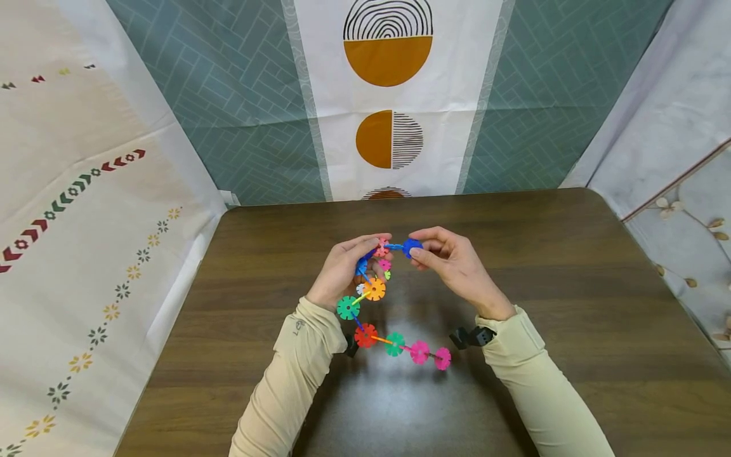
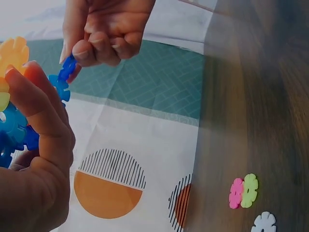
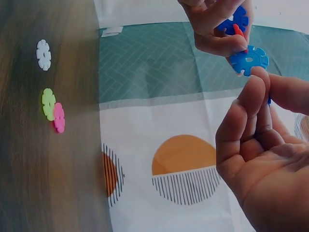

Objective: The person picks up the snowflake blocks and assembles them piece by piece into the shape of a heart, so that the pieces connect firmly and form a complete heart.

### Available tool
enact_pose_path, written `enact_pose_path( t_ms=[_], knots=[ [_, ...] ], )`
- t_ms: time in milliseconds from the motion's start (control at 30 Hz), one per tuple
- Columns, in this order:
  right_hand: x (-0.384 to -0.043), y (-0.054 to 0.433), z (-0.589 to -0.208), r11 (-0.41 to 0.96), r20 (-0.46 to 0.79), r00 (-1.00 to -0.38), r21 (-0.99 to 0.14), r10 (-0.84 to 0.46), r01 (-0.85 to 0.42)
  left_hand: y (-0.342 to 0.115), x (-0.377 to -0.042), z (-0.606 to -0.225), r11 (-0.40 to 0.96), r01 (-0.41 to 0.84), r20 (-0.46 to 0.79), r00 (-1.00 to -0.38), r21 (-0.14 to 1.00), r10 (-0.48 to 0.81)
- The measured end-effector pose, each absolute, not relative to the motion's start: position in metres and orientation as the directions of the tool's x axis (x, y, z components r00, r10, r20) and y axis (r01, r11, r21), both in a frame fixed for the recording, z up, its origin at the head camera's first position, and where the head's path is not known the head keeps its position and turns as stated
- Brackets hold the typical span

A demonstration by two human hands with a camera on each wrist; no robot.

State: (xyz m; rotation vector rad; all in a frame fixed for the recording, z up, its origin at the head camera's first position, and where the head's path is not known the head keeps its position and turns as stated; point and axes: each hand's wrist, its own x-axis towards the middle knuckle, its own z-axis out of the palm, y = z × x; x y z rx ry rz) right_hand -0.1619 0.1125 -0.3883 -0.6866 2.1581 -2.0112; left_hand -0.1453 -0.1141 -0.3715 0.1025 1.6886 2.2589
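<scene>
A chain of notched plastic flower discs runs between and below both hands. My left hand (image 1: 341, 270) holds its upper part, with a coral-pink disc (image 1: 382, 247) at the fingertips. My right hand (image 1: 459, 266) pinches a dark blue disc (image 1: 412, 247) between thumb and fingers. A light blue disc (image 3: 249, 60) joins this one to the part in the left hand. From the left palm the chain bends through an orange disc (image 1: 374, 289), a green disc (image 1: 348, 308) and a red disc (image 1: 366, 336), ending in a magenta disc (image 1: 442, 358). The left fingers partly hide some blue discs.
Loose on the brown wooden table (image 1: 542, 266) lie a pink disc (image 3: 59, 118), a yellow-green disc (image 3: 49, 104) overlapping it and a white disc (image 3: 44, 55). A patterned cloth (image 1: 394, 95) hangs behind the table's far edge, with white cloths at both sides.
</scene>
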Motion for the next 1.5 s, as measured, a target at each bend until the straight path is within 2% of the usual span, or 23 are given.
enact_pose_path(
  t_ms=[467, 933, 1100, 1233, 1500],
  knots=[
    [-0.161, 0.112, -0.386, 0.085, 0.235, -0.887, -0.953, -0.398, -0.291, -0.109, -0.144, -0.373, -0.194, -0.200, -0.130, -0.937, 0.960, 0.324],
    [-0.162, 0.112, -0.387, 0.080, 0.274, -0.879, -0.941, -0.389, -0.328, -0.110, -0.144, -0.374, -0.170, -0.186, -0.089, -0.883, 0.968, 0.460],
    [-0.161, 0.110, -0.383, 0.041, 0.289, -0.871, -0.943, -0.398, -0.331, -0.112, -0.143, -0.371, -0.202, -0.180, -0.064, -0.877, 0.963, 0.477],
    [-0.160, 0.106, -0.379, 0.026, 0.273, -0.877, -0.951, -0.395, -0.308, -0.113, -0.141, -0.368, -0.217, -0.220, -0.095, -0.876, 0.951, 0.473],
    [-0.159, 0.096, -0.379, 0.051, 0.251, -0.890, -0.955, -0.381, -0.292, -0.112, -0.140, -0.368, -0.262, -0.254, -0.087, -0.851, 0.931, 0.518]
  ],
)
